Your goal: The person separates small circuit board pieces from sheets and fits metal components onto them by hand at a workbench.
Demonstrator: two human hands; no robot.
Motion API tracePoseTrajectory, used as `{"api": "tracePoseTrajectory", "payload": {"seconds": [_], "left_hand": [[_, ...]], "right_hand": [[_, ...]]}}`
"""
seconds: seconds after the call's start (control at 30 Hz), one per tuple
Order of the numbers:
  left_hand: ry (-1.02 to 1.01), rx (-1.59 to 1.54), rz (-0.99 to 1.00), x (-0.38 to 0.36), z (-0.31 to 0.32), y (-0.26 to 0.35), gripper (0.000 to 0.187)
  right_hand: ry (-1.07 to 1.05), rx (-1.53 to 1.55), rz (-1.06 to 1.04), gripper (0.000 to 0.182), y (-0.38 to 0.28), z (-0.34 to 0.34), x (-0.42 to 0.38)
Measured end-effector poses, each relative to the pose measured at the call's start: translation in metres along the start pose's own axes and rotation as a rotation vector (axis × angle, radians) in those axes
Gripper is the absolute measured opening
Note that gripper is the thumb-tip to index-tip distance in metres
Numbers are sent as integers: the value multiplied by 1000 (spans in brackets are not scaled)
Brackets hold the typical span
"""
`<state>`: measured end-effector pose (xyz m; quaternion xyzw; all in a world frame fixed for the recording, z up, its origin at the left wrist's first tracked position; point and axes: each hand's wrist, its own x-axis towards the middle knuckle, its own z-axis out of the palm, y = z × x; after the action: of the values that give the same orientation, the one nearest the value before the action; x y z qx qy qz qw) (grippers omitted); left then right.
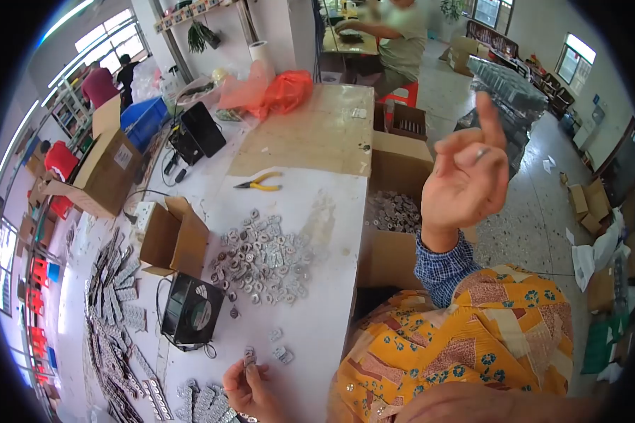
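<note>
At the table's near edge, my left hand (250, 395) pinches a small silvery metal part (249, 354) between thumb and fingers. Two similar loose parts (282, 354) lie just beside it. My right hand (467, 173) is raised off the table to the right, one finger pointing up and the others curled. A tiny grey shiny spot shows among its curled fingers, too small to name. Below that hand, a cardboard box (401, 156) holds many small metal parts (394, 211). A heap of round-centred metal parts (261, 257) spreads over the white table (331, 282).
Left of the heap stand a black fan (192, 310) and an open carton (176, 236). Long rows of metal strips (113, 310) cover the table's left side. Yellow-handled pliers (259, 182) lie behind the heap. A co-worker (402, 42) sits at another table.
</note>
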<state>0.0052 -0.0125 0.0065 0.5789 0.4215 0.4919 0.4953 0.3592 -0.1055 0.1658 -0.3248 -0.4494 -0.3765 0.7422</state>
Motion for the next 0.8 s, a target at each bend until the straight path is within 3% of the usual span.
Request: {"api": "tracePoseTrajectory", "payload": {"seconds": [0.03, 0.17, 0.4, 0.7, 0.8], "left_hand": [[-1, 2, -9, -2, 0, 1, 11], [-7, -27, -47, -4, 1, 0, 11], [-4, -62, 23, -2, -2, -2, 14], [18, -63, 3, -2, 0, -6, 12], [7, -49, 15, -1, -1, -4, 12]], "right_hand": [[2, -10, -47, 32, 2, 0, 0], [76, -98, 172, 35, 4, 11, -3], [-117, -94, 148, 32, 9, 5, -31], [62, -84, 83, 35, -1, -2, -2], [27, -19, 50, 34, -4, -11, -1]]}}
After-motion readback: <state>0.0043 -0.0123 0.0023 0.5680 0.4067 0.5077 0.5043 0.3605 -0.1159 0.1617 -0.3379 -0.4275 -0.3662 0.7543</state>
